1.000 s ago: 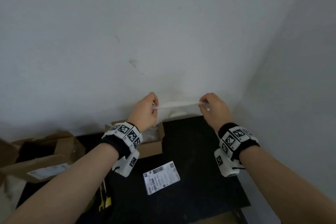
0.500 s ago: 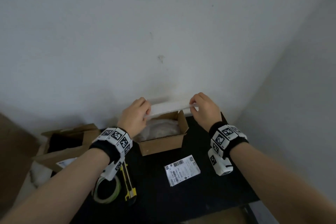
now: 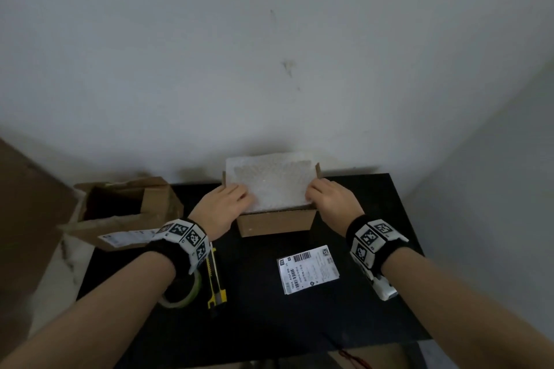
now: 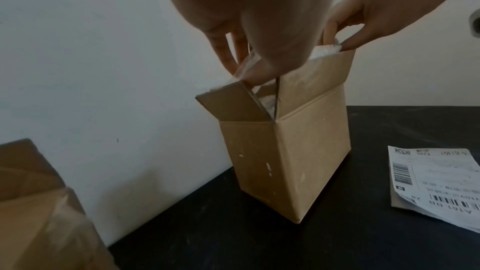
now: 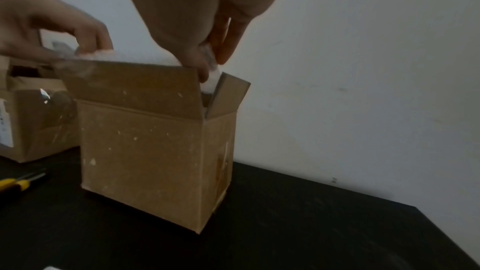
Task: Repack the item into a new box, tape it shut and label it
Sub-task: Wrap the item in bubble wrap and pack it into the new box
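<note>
A small open cardboard box (image 3: 275,223) stands at the back of the black table (image 3: 344,323), its flaps up. A white padded wrap sheet (image 3: 269,186) lies across its opening and hides what is inside. My left hand (image 3: 241,198) pinches the sheet's near left corner, thumb and fingers closed on it (image 4: 249,71). At the near right corner my right hand (image 3: 311,196) pinches the sheet the same way (image 5: 210,63). A printed shipping label (image 3: 308,269) lies flat in front of the box. The box (image 4: 285,161) (image 5: 150,151) shows in both wrist views.
An older open cardboard box (image 3: 120,210) with a label on its side sits at the table's left edge. A tape roll (image 3: 183,293) and a yellow utility knife (image 3: 216,278) lie under my left forearm. White walls close the back and right.
Both hands have come down with the white sheet, which was stretched in the air above the box and now lies over its opening. The head view has tilted down.
</note>
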### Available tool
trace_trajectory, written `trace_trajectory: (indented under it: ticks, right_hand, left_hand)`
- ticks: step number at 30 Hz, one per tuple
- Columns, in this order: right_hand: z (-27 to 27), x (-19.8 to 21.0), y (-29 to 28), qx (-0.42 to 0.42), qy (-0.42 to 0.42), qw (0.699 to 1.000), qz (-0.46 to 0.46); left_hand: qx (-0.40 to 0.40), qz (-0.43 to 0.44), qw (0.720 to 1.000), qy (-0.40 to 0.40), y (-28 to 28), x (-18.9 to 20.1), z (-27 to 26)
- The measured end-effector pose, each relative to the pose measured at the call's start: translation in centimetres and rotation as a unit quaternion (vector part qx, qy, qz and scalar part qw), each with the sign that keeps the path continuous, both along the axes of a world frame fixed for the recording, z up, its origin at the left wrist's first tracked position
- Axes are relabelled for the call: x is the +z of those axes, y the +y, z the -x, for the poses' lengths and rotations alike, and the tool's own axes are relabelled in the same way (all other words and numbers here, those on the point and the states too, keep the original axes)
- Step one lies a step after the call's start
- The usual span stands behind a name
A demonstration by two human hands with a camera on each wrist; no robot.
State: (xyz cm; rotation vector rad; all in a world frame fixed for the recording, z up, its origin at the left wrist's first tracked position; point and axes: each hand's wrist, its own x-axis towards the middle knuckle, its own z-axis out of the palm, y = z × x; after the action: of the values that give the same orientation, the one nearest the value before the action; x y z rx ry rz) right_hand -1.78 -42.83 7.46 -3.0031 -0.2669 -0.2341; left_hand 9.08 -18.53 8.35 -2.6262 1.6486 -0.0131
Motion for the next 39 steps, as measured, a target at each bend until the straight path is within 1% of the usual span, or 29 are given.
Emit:
trace_trajectory:
  ticks: [2, 4, 5, 6, 7, 8, 11, 14, 16, 18, 21, 24, 29, 31, 32, 34, 36, 39]
  right_hand:
    - [-0.1, 0.3, 0.2, 0.005, 0.021, 1.000, -0.015]
    - [-0.2, 0.6, 0.3, 0.004, 0.084, 0.996, -0.023]
    - [-0.2, 0.6, 0.2, -0.001, 0.121, 0.993, -0.014]
    - [-0.2, 0.6, 0.0, -0.004, 0.140, 0.990, -0.006]
    - [0.0, 0.5, 0.0, -0.007, 0.143, 0.990, -0.008]
    - [0.2, 0.5, 0.1, -0.006, 0.128, 0.992, -0.007]
    - [0.8, 0.0, 0.5, 0.009, 0.042, 0.999, -0.031]
    - [1.1, -0.5, 1.1, 0.022, 0.037, 0.998, -0.045]
    - [1.1, -0.8, 1.4, 0.022, 0.057, 0.997, -0.047]
    - [1.0, -0.8, 1.7, -0.001, 0.094, 0.994, -0.055]
    - [0.9, -0.4, 2.5, -0.026, 0.144, 0.988, -0.048]
    - [0.9, -0.4, 3.0, -0.029, 0.170, 0.984, -0.034]
    - [0.8, -1.4, 3.0, -0.046, 0.245, 0.966, -0.073]
    - [0.9, -1.6, 3.0, -0.050, 0.253, 0.962, -0.093]
    - [1.0, -1.7, 2.9, -0.053, 0.242, 0.964, -0.098]
    - [1.4, -1.6, 3.0, -0.067, 0.189, 0.974, -0.107]
    - [1.8, -1.3, 3.1, -0.074, 0.103, 0.984, -0.123]
    - [1.7, -1.0, 2.9, -0.067, -0.040, 0.990, -0.118]
  left_hand:
    - [0.011, -0.007, 0.998, 0.056, 0.2, -0.3, 0.0]
    - [0.024, -0.010, 0.995, 0.099, 0.5, -0.4, 0.2]
    - [0.035, -0.008, 0.993, 0.110, 0.7, -0.5, 0.4]
    - [0.047, -0.008, 0.992, 0.119, 0.8, -0.6, 0.5]
    - [0.062, -0.007, 0.989, 0.130, 0.8, -0.6, 0.6]
    - [0.074, 0.002, 0.987, 0.141, 0.8, -0.8, 0.8]
    - [0.070, 0.037, 0.988, 0.129, 0.5, -1.1, 1.2]
    - [0.060, 0.033, 0.994, 0.082, 0.3, -1.8, 1.5]
    - [0.053, 0.018, 0.998, 0.043, 0.0, -2.0, 1.8]
    - [0.052, 0.006, 0.998, 0.035, -0.4, -2.1, 2.1]
    - [0.063, 0.013, 0.996, 0.062, -0.9, -2.6, 2.6]
    - [0.104, 0.022, 0.990, 0.094, -0.9, -2.8, 2.8]
    - [0.127, 0.006, 0.981, 0.149, -0.6, -3.6, 2.9]
    - [0.124, -0.004, 0.980, 0.157, -0.6, -3.8, 2.9]
    - [0.121, -0.004, 0.980, 0.161, -0.6, -4.0, 2.9]
    - [0.126, 0.022, 0.976, 0.177, -0.4, -4.1, 2.9]
    - [0.128, 0.070, 0.973, 0.179, -0.4, -3.7, 3.1]
    - [0.113, 0.155, 0.974, 0.124, -0.8, -2.3, 3.1]
